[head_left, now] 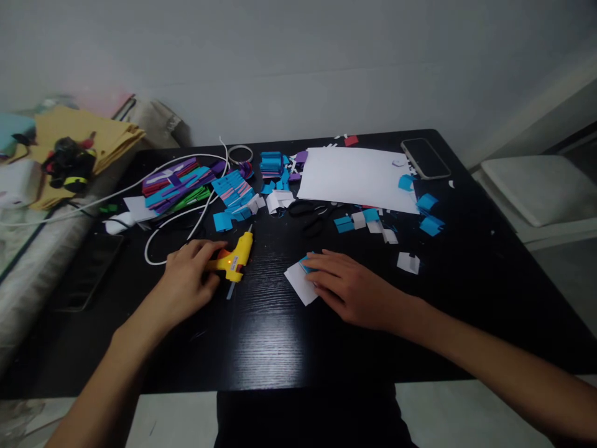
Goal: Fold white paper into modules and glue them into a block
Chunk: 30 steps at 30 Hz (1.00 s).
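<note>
My left hand [189, 274] is closed around the handle of a yellow hot glue gun [239, 256]. Its nozzle points away from me, and a clear glue stick [231, 290] pokes out of its back end. To the right, my right hand [352, 286] lies with fingers stretched out over a small white paper [301, 285]. A blue paper piece [308, 264] shows at that paper's upper edge, partly under the fingertips. Whether the two pieces are stuck together is hidden.
Behind lie a large white sheet [357, 177], black-handled scissors [317, 218], stacked coloured paper strips [177, 183] and a white cable [153, 239]. Blue and white folded scraps [345, 224] are scattered about. A phone [425, 158] rests at the back right, a dark flat device [88, 274] at left.
</note>
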Available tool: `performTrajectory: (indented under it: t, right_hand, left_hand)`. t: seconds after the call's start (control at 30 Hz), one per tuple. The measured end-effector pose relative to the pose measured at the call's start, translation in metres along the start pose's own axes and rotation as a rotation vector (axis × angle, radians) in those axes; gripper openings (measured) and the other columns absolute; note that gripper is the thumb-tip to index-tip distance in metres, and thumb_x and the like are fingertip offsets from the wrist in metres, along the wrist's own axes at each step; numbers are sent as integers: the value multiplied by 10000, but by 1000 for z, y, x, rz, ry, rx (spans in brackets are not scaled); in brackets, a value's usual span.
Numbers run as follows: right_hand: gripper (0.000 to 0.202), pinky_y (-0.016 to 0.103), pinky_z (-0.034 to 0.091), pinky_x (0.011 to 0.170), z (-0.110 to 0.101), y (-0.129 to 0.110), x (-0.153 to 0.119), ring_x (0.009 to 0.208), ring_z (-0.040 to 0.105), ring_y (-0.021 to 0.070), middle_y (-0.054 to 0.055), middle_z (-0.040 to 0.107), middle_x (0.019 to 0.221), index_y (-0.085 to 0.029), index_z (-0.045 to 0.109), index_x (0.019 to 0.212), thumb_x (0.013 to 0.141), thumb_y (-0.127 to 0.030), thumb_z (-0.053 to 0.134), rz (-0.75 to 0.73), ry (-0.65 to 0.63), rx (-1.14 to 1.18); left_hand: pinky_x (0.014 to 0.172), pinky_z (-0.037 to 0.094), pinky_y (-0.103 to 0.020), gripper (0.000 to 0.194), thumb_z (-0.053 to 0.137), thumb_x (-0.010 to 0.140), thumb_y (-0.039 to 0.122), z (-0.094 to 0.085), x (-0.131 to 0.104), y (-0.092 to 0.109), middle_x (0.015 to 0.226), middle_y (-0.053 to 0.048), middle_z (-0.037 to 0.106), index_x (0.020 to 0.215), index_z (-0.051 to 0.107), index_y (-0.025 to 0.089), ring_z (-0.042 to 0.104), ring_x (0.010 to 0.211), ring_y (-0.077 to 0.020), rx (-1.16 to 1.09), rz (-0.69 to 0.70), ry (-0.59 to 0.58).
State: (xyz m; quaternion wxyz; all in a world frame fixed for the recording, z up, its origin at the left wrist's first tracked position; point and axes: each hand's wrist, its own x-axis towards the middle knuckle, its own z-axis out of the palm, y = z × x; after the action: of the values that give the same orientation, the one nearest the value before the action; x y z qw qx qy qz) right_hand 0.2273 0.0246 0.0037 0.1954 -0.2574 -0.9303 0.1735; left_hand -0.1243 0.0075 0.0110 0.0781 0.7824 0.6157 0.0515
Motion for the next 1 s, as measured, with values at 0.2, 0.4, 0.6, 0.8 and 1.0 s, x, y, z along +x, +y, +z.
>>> performTrajectory:
  t: [0.2,0.4,0.6,0.8,1.0]
  right_hand:
    - [267,511,438,1204,8,2,-4,1345,602,267,147,681,1360,-118,690,1239,1012,-213,586,19,-20,-64]
    - [281,524,468,1158,5,-2,-2,1249,631,285,154,680,1306,-130,701,1201,1026,-320,591,86,-20,-141]
    - [359,520,497,1117,14,-4,-3,1267,607,299,155,678,1352,-113,647,1305,1047,-341,547,69,5,-185]
    - [367,486,498,1134,19,-6,-5,1263,622,293,165,683,1319,-84,647,1310,1061,-317,513,66,28,-194]
    - [384,491,496,1150,18,-7,-5,1330,589,304,204,634,1380,-81,629,1338,1050,-315,528,84,-5,-167]
  left_hand:
    - [843,530,-428,343,517,819,202,-6,9,7,1064,-98,616,1145,620,190,627,941,-269,-93,71,10]
    - [692,488,-315,254,571,878,261,-39,14,26,1031,-47,613,1126,564,205,599,829,-203,-218,128,103]
    - [825,517,-332,127,589,973,327,-34,31,42,1040,-40,633,1032,617,218,629,920,-204,-382,274,142]
    - [676,531,-280,146,593,992,370,-3,30,44,935,-25,702,1017,656,241,667,772,-173,-491,243,37]
    - [577,477,-259,254,580,989,406,1,30,51,813,-15,659,842,632,205,619,666,-144,-510,222,-42]
